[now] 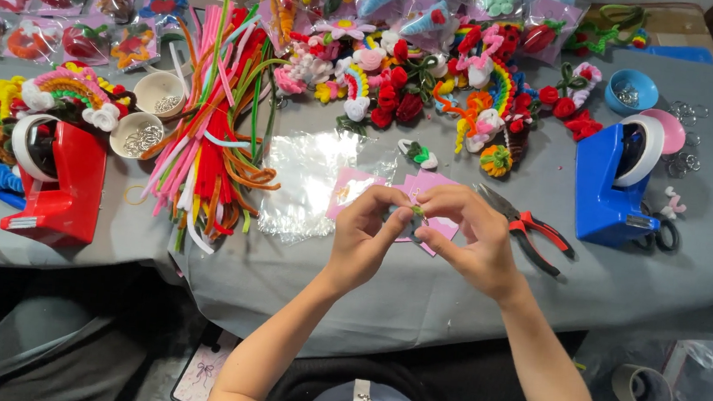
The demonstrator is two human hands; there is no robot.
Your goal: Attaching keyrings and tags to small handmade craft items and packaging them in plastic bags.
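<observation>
Left hand: the left hand is hovering just above the near part of the desk, fingers curled in and pinching a small green craft piece.
Right hand: the right hand is meeting the left one, thumb and forefinger closing on the same piece from the other side.
Craft piece: it is sitting between both sets of fingertips, mostly hidden; it is looking like a bit of green pipe cleaner, though I cannot tell for sure.
Under the hands: pink cards are lying flat on the grey cloth, with a clear plastic bag just to their left.
Beside the right hand: red-handled pliers are lying near it.
Right side: a blue tape dispenser is standing well apart from the hands.
Left side: a red tape dispenser is standing by a sprawling bundle of coloured pipe cleaners.
Far edge: finished fuzzy flowers and rainbows are lying heaped, with packaged pieces lined up behind.
</observation>
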